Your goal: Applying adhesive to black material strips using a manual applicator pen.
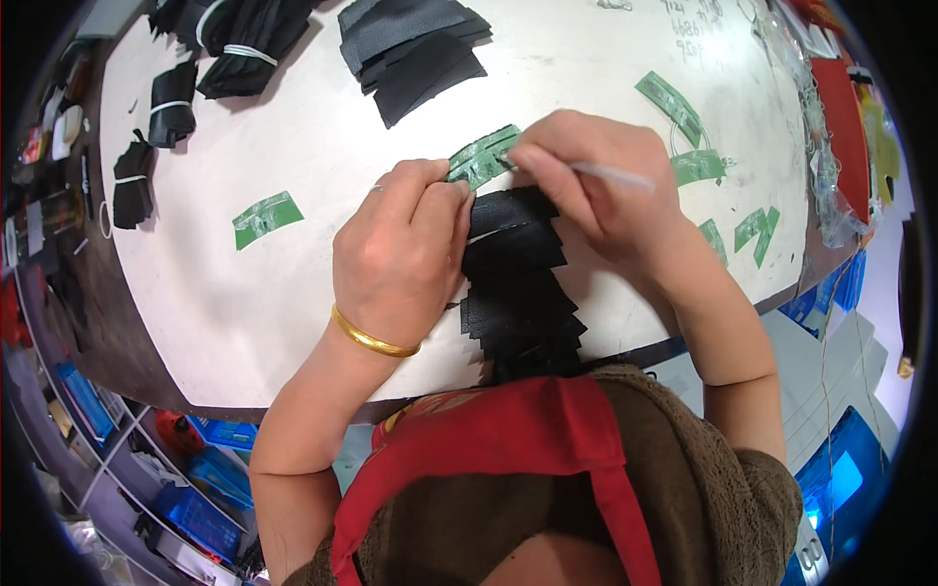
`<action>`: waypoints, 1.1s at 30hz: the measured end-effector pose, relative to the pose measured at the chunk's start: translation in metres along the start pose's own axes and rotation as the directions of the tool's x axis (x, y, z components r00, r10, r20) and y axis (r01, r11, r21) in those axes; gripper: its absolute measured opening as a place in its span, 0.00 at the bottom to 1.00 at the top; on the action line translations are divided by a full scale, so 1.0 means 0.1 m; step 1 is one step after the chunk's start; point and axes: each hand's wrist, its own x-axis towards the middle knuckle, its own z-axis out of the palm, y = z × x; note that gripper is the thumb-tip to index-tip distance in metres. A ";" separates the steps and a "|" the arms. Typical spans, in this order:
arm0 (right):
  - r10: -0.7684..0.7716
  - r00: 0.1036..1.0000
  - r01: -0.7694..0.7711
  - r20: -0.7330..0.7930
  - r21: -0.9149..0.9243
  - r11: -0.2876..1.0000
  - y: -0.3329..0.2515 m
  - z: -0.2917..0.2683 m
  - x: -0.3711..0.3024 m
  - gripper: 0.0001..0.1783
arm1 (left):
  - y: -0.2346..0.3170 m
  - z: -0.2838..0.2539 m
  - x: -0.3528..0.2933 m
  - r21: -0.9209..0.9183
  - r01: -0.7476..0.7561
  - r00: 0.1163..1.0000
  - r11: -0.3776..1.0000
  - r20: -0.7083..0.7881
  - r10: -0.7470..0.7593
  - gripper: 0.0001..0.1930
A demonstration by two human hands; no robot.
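Clock centred on the green template (pixel 481 157) under your hands; 12 is away from you. At 9 o'clock on the tabletop (pixel 210 313), a small banded black bundle (pixel 133 190); toward 10, a squat black bundle (pixel 174 103) and a bigger dark stack (pixel 256 49), white bands on both. Between 8 and 9, 1 stray green piece (pixel 270 219), lying flat.

Your left hand (pixel 401 239), fingers curled, grips the template's left end against the surface. At 11, loose black sheets (pixel 415 54). Between 5 and 6, overlapping black strips (pixel 518 259) run down toward your body. Your right hand (pixel 606 181) pinches a slim pale tool (pixel 614 176), tip at the template's right part; can't tell if it touches, or what lies underneath. Dark lines show in the slots.

Around 3 o'clock, past your right hand, more green pieces (pixel 698 167), scattered.

Step in hand looks like marking or tracing along the slots. Next move seems to call for firm left pressure so the template can't skid, plus a light, controlled stroke with the tip kept in the slot.
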 end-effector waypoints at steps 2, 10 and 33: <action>-0.085 0.994 0.093 0.068 -0.125 0.988 -0.02 -0.04 -0.02 0.10 | -0.01 0.00 0.01 0.007 -0.002 1.000 1.000 0.002 0.002 0.08; 0.091 0.994 -0.075 -0.068 0.208 0.975 0.14 -0.10 0.14 0.06 | -0.11 -0.10 0.03 -0.158 0.013 1.000 0.987 -0.010 -0.015 0.06; -0.127 0.974 0.070 0.187 0.284 0.956 -0.04 -0.31 -0.04 0.09 | -0.18 -0.31 0.01 -0.353 0.404 0.899 0.844 -0.017 -0.437 0.06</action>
